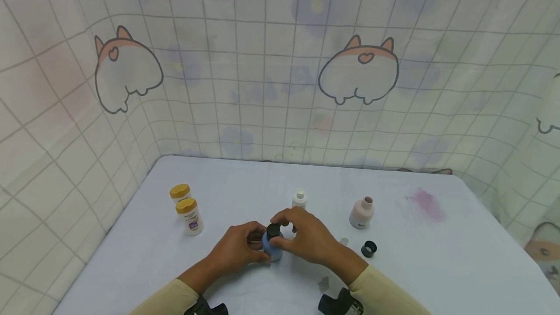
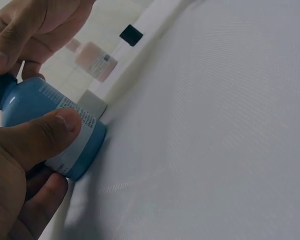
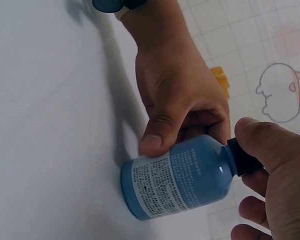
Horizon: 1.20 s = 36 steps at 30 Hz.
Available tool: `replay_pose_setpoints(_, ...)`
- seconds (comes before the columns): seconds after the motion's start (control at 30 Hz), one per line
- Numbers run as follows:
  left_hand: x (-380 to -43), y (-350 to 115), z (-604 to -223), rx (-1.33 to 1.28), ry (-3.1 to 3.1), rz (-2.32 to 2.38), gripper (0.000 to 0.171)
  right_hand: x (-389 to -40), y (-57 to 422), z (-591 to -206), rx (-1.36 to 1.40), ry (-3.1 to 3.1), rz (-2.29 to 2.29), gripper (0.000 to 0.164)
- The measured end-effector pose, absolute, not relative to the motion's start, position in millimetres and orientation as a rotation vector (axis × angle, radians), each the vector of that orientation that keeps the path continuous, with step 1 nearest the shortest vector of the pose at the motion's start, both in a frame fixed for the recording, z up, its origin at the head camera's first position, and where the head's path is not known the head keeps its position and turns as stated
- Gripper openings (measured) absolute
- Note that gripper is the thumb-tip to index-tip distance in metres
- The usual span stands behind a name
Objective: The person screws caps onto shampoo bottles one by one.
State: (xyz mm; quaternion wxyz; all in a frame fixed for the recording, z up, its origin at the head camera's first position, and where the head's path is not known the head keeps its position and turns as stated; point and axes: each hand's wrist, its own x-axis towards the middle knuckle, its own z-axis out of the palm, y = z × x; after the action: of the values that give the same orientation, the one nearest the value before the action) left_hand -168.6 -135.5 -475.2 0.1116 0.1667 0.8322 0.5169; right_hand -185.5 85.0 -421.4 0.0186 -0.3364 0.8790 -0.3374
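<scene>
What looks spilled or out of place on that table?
A pink smear stains the white tabletop at right, perhaps a spill. Grey patches near the right sleeve may be damp. The pink bottle stands uncapped, a black cap lying loose in front. The blue bottle shows no visible damage.

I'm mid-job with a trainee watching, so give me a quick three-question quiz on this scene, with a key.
1. Which hand is on the black cap of the blue bottle?
2. True or false: the pink bottle stands uncapped.
3. How many yellow-lidded containers show in the head view? A) one B) two C) three

Key:
1. The right hand; the left hand holds the bottle's body.
2. True; a loose cap lies nearby.
3. B
</scene>
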Motion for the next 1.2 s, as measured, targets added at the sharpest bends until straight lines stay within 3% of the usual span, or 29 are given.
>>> replay_pose_setpoints(0.17, -168.8, -135.3, -475.4, 0.490, 2.423, 1.538, 0.056, -185.5, 85.5, -421.6, -1.060, 2.725, -1.067, 0.046)
replay_pose_setpoints(0.4, -170.4, -135.8, -478.0, 0.506, 2.461, 1.515, 0.057, -187.7, 88.2, -423.0, -1.249, 2.609, -1.188, 0.040)
replay_pose_setpoints(0.8, -171.6, -137.1, -481.1, 0.513, 2.463, 1.509, 0.057, -185.9, 87.0, -423.3, -1.139, 2.684, -1.141, 0.031)
replay_pose_setpoints(1.03, -170.7, -137.1, -479.7, 0.512, 2.451, 1.506, 0.057, -188.3, 87.5, -425.5, -1.208, 2.630, -1.164, 0.043)
replay_pose_setpoints(1.2, -170.3, -136.7, -478.7, 0.509, 2.449, 1.505, 0.057, -188.3, 86.9, -426.6, -1.254, 2.595, -1.191, 0.039)
